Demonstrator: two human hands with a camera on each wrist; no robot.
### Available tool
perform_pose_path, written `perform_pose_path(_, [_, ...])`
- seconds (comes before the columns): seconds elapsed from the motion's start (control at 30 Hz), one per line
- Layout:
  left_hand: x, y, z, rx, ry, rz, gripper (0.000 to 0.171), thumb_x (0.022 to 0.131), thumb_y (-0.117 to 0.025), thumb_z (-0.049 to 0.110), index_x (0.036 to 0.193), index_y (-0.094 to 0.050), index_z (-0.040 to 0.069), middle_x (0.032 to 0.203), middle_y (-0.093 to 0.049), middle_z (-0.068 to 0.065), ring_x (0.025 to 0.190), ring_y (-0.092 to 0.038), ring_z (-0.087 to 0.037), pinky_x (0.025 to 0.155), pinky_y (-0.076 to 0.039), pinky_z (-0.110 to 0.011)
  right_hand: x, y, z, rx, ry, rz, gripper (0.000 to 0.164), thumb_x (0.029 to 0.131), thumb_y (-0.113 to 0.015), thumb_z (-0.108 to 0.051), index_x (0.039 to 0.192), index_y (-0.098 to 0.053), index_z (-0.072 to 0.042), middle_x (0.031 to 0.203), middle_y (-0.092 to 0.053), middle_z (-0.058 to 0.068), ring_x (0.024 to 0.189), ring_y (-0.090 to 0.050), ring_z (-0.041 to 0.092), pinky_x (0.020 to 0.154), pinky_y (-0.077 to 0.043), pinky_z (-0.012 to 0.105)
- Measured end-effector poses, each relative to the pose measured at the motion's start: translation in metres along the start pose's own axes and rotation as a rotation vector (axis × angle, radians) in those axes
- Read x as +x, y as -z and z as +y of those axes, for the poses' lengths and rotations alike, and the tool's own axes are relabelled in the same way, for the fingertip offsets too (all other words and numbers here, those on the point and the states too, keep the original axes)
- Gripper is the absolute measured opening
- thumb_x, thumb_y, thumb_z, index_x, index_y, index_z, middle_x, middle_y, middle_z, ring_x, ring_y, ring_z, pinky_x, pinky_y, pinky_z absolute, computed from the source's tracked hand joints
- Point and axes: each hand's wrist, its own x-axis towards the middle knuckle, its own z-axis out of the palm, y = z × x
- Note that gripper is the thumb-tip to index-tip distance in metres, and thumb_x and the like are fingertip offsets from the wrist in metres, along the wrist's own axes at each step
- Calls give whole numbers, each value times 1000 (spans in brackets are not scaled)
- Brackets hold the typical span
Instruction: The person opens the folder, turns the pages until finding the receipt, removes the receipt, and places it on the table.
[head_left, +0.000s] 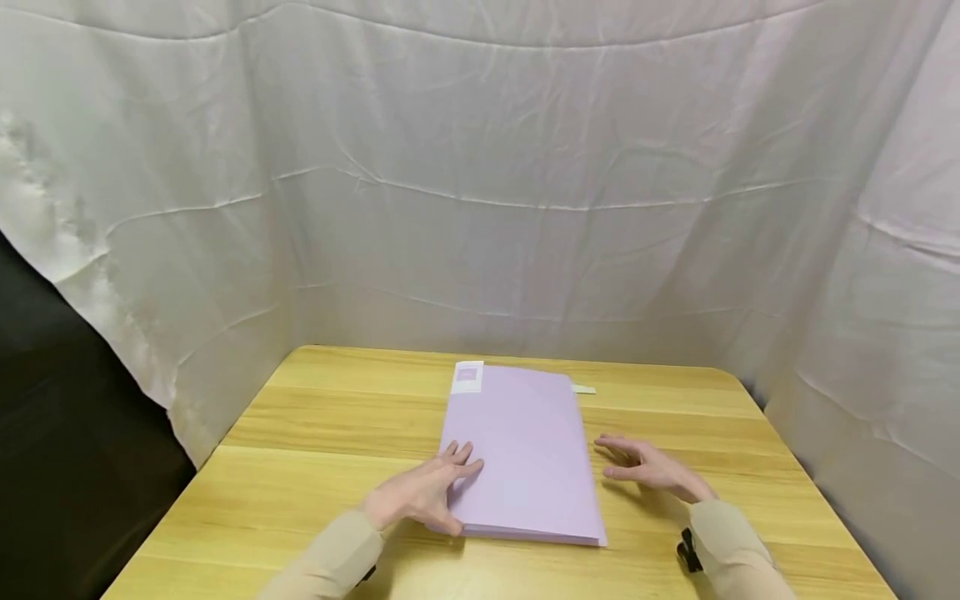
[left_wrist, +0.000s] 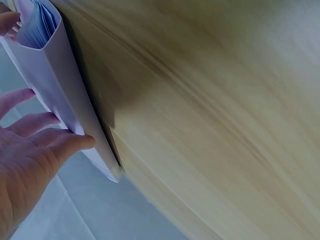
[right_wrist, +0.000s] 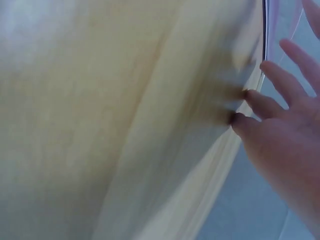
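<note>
A closed lilac document folder [head_left: 521, 458] lies on the wooden table, a white label [head_left: 468, 377] at its far left corner. My left hand [head_left: 423, 492] rests along the folder's left edge, fingers spread onto the cover and thumb by the near corner. In the left wrist view, the fingers touch the folder's spine [left_wrist: 75, 85], and a stack of sheets [left_wrist: 37, 27] shows inside its end. Off the right edge of the folder, my right hand [head_left: 656, 468] hovers low over the table with loosely bent fingers and nothing in them.
A small white strip [head_left: 583, 389] pokes out past the folder's far right side. The wooden table [head_left: 322, 467] has rounded far corners. Pale grey curtains [head_left: 487, 192] hang behind it and on both sides, with a dark area [head_left: 67, 433] at the left.
</note>
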Motion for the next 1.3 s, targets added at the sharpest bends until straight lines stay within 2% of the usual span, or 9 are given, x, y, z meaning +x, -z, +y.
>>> perform_pose_path(0.2, [-2,-3,13,7,-15,4,101,63,-89,28,152,-44,10,164,-25,-25,151,-26,-46,120,-32,-58,2,1,5,12,-37,-66,70,95,-69,-25,151,-39,3,162,-17,33,148,-4,59,116,-3,76])
perform_pose_path(0.37, [-3,-6,17,-5,-29,16,101,63,-88,28,152,-43,8,164,-25,-25,152,-26,-46,121,-31,-57,5,-2,8,5,-45,-78,82,91,-74,-27,154,-31,5,165,-10,30,149,4,59,113,1,79])
perform_pose_path(0.63, [-4,-9,18,-13,-33,47,103,65,-85,30,154,-40,8,165,-23,-25,152,-27,-45,120,-33,-57,6,-5,8,-56,-13,-65,90,87,-78,-23,154,-26,8,162,-7,36,146,3,63,109,-1,83])
perform_pose_path(0.87, [-4,-9,18,-30,-59,66,102,67,-83,29,155,-37,4,163,-22,-29,150,-27,-48,120,-32,-57,6,-8,7,-74,-75,-60,92,85,-77,-17,156,-22,6,160,0,42,143,4,67,108,1,84])
perform_pose_path(1.07, [-5,-10,22,18,-69,78,103,70,-84,35,155,-36,2,163,-24,-29,149,-29,-48,120,-32,-58,5,-10,10,-116,-50,-53,92,84,-77,-12,155,-21,8,159,-1,43,144,2,67,108,-2,84])
perform_pose_path(1.3, [-6,-11,28,76,-45,114,108,75,-81,52,157,-30,3,163,-25,-27,148,-33,-45,118,-37,-59,4,-10,12,-170,-15,-50,92,85,-77,-15,155,-22,8,160,-6,40,145,-3,65,109,-6,85])
